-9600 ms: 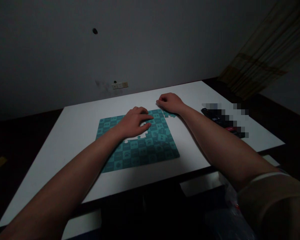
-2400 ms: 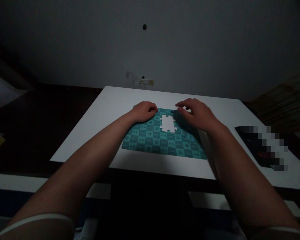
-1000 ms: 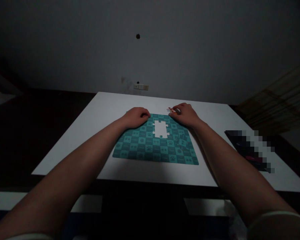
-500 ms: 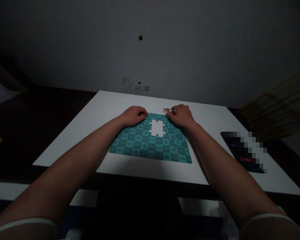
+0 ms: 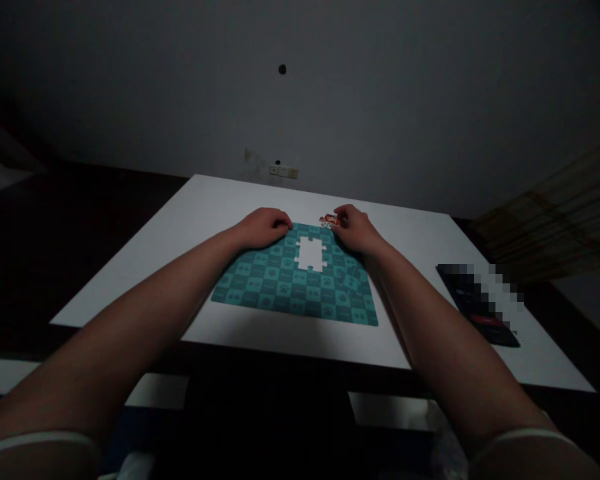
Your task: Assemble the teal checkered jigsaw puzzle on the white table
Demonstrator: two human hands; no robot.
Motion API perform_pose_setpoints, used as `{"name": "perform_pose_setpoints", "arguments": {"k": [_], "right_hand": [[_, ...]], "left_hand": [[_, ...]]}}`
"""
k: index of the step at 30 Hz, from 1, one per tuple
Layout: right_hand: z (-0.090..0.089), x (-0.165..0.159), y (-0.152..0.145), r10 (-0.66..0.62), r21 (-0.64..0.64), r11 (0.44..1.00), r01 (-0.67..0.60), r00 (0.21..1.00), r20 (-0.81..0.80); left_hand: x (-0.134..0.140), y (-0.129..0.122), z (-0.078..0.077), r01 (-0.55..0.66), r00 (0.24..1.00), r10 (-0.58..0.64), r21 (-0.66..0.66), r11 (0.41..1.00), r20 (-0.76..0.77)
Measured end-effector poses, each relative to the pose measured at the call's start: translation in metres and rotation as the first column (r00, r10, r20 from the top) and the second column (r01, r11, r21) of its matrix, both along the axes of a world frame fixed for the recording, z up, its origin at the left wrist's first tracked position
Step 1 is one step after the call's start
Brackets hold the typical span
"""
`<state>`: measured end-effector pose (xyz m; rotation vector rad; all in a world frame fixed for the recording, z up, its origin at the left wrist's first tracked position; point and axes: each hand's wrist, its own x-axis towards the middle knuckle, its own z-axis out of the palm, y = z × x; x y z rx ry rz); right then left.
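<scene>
A teal checkered puzzle (image 5: 273,289) with paw prints lies flat on the white table, with a white puzzle-shaped gap (image 5: 311,255) in its middle. At its far left corner rests my left hand (image 5: 264,228), its fingers curled in and nothing visible in them. Just past the far edge is a small cluster of orange-and-white puzzle pieces (image 5: 329,219). My right hand (image 5: 355,229) reaches over their right side, thumb and index finger apart, partly hiding them. Whether its fingertips touch a piece is hard to make out.
The white table (image 5: 145,253) ends just in front of me. On its right side lies a dark flat item (image 5: 473,307), partly pixelated. A grey wall with a socket strip (image 5: 283,171) stands behind the table, and a patterned curtain (image 5: 545,213) hangs at the right.
The index finger of my right hand has lifted away from its thumb above the orange pieces. My left hand stays put on the puzzle; the whole view has shifted slightly.
</scene>
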<state>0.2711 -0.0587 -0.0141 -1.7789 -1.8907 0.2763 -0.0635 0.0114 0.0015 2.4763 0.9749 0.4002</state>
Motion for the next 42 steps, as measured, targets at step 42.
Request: {"name": "perform_pose_setpoints", "arguments": {"k": [42], "right_hand": [[0.032,-0.014,-0.035,0.331,-0.213,0.916,-0.341,0.94,-0.083]], "left_hand": [[0.002,0.005,-0.004,0.025,0.999,-0.025,0.024,0.999,0.036]]}}
